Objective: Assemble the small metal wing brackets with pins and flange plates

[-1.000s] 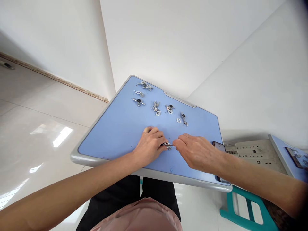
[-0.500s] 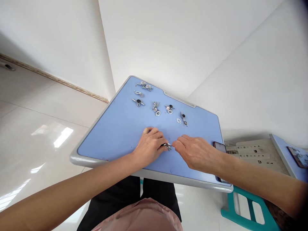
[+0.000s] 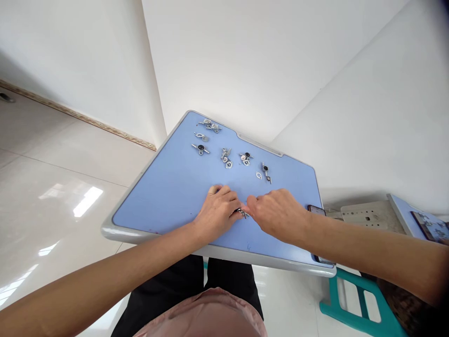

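Near the front edge of the blue table, my left hand point(image 3: 219, 210) pinches a small metal part point(image 3: 242, 213) between thumb and fingers. My right hand point(image 3: 275, 213) is closed at the other side of that part, its fingertips touching or nearly touching it. Whatever my right fingers grip is mostly hidden. Beyond my hands lie a metal piece with a black centre point(image 3: 201, 148), a clump of metal parts point(image 3: 211, 125), a thin oval plate point(image 3: 258, 175) and several similar small pieces.
A phone point(image 3: 316, 210) lies at the table's right edge, and another device shows below my right forearm. A teal stool point(image 3: 365, 299) stands at the lower right. White walls rise behind the blue table point(image 3: 157, 196). A second blue table point(image 3: 403, 213) is at the far right.
My right hand has moved slightly left and up, closer to my left hand, and its wrist has turned a little. The view has shifted slightly.
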`<state>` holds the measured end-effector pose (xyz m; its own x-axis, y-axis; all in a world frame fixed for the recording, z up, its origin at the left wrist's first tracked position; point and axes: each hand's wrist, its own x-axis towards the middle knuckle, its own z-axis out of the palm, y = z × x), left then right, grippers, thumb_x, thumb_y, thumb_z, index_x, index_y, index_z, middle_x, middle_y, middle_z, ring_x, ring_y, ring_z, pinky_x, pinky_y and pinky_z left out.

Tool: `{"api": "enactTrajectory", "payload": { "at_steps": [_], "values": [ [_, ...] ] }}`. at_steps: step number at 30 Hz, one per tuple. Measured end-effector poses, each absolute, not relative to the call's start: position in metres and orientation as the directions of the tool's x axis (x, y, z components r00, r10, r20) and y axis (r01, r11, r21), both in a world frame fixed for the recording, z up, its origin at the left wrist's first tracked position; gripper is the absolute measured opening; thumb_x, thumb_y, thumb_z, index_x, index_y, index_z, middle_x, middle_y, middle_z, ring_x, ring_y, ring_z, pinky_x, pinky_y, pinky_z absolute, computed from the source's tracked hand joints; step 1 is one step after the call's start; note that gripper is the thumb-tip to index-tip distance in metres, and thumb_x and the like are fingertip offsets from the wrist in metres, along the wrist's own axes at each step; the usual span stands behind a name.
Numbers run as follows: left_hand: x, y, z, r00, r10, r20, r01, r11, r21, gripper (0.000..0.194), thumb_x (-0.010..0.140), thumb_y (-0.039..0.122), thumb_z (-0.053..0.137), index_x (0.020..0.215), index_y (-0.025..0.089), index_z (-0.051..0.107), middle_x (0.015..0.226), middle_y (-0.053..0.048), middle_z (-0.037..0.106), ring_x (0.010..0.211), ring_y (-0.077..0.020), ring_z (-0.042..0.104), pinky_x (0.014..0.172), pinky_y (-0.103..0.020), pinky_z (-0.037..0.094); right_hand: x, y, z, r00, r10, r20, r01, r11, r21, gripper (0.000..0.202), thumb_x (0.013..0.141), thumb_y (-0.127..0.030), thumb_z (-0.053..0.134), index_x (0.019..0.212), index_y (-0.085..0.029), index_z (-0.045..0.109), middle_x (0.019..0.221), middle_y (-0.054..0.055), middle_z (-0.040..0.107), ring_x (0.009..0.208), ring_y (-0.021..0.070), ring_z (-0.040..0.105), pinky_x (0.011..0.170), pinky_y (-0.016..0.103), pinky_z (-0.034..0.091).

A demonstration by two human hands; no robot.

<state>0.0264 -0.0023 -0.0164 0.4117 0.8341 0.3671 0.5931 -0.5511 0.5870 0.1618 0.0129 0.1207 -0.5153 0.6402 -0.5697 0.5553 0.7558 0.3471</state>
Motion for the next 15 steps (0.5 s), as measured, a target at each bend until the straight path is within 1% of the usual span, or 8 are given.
{"api": "enactTrajectory", "payload": {
  "at_steps": [2, 3, 5, 7, 8, 11, 13, 15],
  "values": [
    [0.026, -0.002, -0.017, 0.418, 0.832, 0.364, 0.593, -0.554, 0.584, 0.012, 0.090, 0.025, 0.062, 0.083, 0.020, 0.070, 0.077, -0.002, 0.065, 0.083, -0.0198, 0.051, 0.087, -0.040, 0.035, 0.161, 0.013, 0.126, -0.522, 0.649, -0.553, 0.587, 0.744, 0.318, 0.022, 0.099, -0.030, 0.038, 0.097, -0.015, 0.054, 0.065, 0.005, 0.064, 0.051, 0.0182, 0.057, 0.044, 0.028, 0.019],
    [0.026, -0.002, -0.017, 0.421, 0.830, 0.366, 0.592, -0.557, 0.582, 0.010, 0.090, 0.025, 0.063, 0.085, 0.020, 0.070, 0.078, -0.002, 0.066, 0.084, -0.0201, 0.051, 0.087, -0.040, 0.035, 0.161, 0.012, 0.128, -0.530, 0.644, -0.551, 0.591, 0.747, 0.304, 0.018, 0.097, -0.029, 0.042, 0.101, -0.015, 0.053, 0.070, 0.005, 0.065, 0.054, 0.0184, 0.058, 0.044, 0.028, 0.019],
    [0.027, -0.002, -0.018, 0.423, 0.827, 0.371, 0.592, -0.562, 0.578, 0.009, 0.089, 0.025, 0.063, 0.085, 0.020, 0.070, 0.078, -0.002, 0.066, 0.084, -0.0202, 0.051, 0.087, -0.041, 0.035, 0.162, 0.010, 0.133, -0.537, 0.614, -0.578, 0.564, 0.771, 0.295, 0.016, 0.089, -0.018, 0.051, 0.105, -0.015, 0.052, 0.077, 0.005, 0.065, 0.059, 0.0172, 0.058, 0.043, 0.027, 0.020],
    [0.027, -0.002, -0.019, 0.418, 0.827, 0.375, 0.597, -0.561, 0.573, 0.013, 0.091, 0.026, 0.061, 0.081, 0.020, 0.069, 0.076, -0.002, 0.065, 0.083, -0.0198, 0.051, 0.087, -0.040, 0.035, 0.162, 0.009, 0.135, -0.546, 0.554, -0.629, 0.484, 0.821, 0.302, 0.024, 0.081, -0.006, 0.055, 0.103, -0.015, 0.053, 0.080, 0.005, 0.064, 0.063, 0.0156, 0.058, 0.043, 0.026, 0.021],
    [0.027, -0.002, -0.019, 0.415, 0.828, 0.376, 0.601, -0.560, 0.570, 0.016, 0.091, 0.025, 0.060, 0.079, 0.019, 0.068, 0.075, -0.002, 0.064, 0.083, -0.0196, 0.051, 0.087, -0.040, 0.035, 0.161, 0.009, 0.135, -0.553, 0.529, -0.644, 0.441, 0.841, 0.313, 0.025, 0.080, -0.003, 0.055, 0.101, -0.015, 0.054, 0.080, 0.005, 0.064, 0.064, 0.0152, 0.058, 0.043, 0.026, 0.021],
    [0.028, -0.003, -0.018, 0.405, 0.830, 0.383, 0.605, -0.557, 0.569, 0.018, 0.092, 0.025, 0.059, 0.078, 0.019, 0.068, 0.074, -0.002, 0.063, 0.081, -0.0194, 0.051, 0.088, -0.041, 0.035, 0.157, 0.010, 0.132, -0.559, 0.528, -0.639, 0.384, 0.848, 0.365, 0.017, 0.084, -0.004, 0.053, 0.097, -0.014, 0.056, 0.076, 0.005, 0.064, 0.062, 0.0152, 0.059, 0.043, 0.026, 0.020],
    [0.028, -0.003, -0.018, 0.409, 0.828, 0.384, 0.599, -0.561, 0.571, 0.017, 0.091, 0.026, 0.060, 0.079, 0.019, 0.068, 0.074, -0.002, 0.064, 0.082, -0.0199, 0.052, 0.088, -0.041, 0.035, 0.154, 0.011, 0.130, -0.537, 0.575, -0.617, 0.411, 0.817, 0.404, 0.009, 0.093, -0.012, 0.048, 0.093, -0.014, 0.056, 0.072, 0.005, 0.064, 0.059, 0.0161, 0.060, 0.043, 0.027, 0.019],
    [0.028, -0.003, -0.018, 0.408, 0.828, 0.385, 0.596, -0.561, 0.574, 0.016, 0.091, 0.026, 0.060, 0.081, 0.018, 0.068, 0.076, -0.002, 0.065, 0.083, -0.0201, 0.052, 0.088, -0.041, 0.035, 0.153, 0.010, 0.129, -0.503, 0.608, -0.614, 0.441, 0.792, 0.423, 0.025, 0.101, -0.025, 0.036, 0.089, -0.015, 0.057, 0.066, 0.005, 0.063, 0.055, 0.0176, 0.059, 0.043, 0.027, 0.019]
  ]
}}
